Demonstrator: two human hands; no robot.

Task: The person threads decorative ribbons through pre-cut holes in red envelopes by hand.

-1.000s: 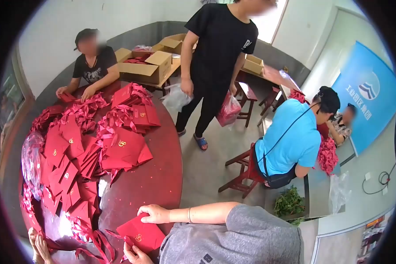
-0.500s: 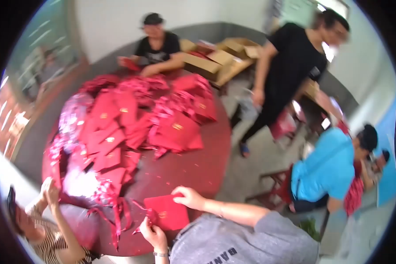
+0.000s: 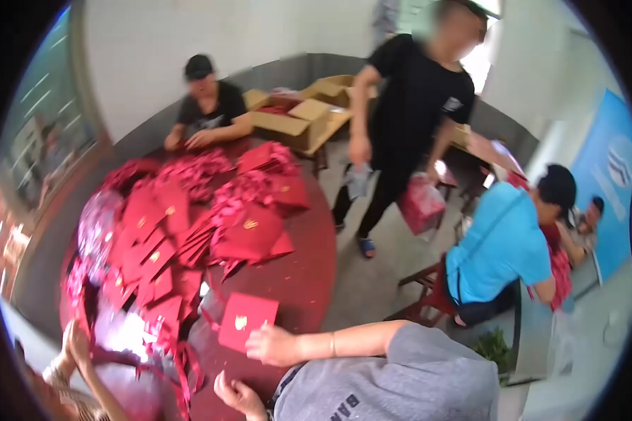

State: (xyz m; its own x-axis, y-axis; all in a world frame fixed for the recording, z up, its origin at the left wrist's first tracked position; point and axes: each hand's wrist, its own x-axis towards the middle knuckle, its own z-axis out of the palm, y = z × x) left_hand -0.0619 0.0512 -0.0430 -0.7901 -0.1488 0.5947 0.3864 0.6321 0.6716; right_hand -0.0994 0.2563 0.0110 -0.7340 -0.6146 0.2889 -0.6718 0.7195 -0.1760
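A flat red square bag (image 3: 244,314) with a gold mark lies on the round red table (image 3: 305,281). My right hand (image 3: 272,345) has its fingers closed at the lower right corner of that bag. Nearer the table's front edge, my left hand (image 3: 239,396) is empty, its fingers apart, below the bag and not touching it. A red ribbon shows at the bag's left side. Beyond lies a big heap of similar red bags (image 3: 144,221) with pink-red ribbons.
Loose ribbons (image 3: 182,365) and a clear plastic bag (image 3: 100,228) lie left. A co-worker's clasped hands (image 3: 76,344) are at the lower left. A person in black (image 3: 207,109) sits across; another (image 3: 421,105) stands right, near open cartons (image 3: 288,123). A person in blue (image 3: 498,242) sits right.
My left hand has let go of the ribbon and moved down. My right hand has shifted down to the bag's lower corner. The standing person now faces more this way, with a red package in view.
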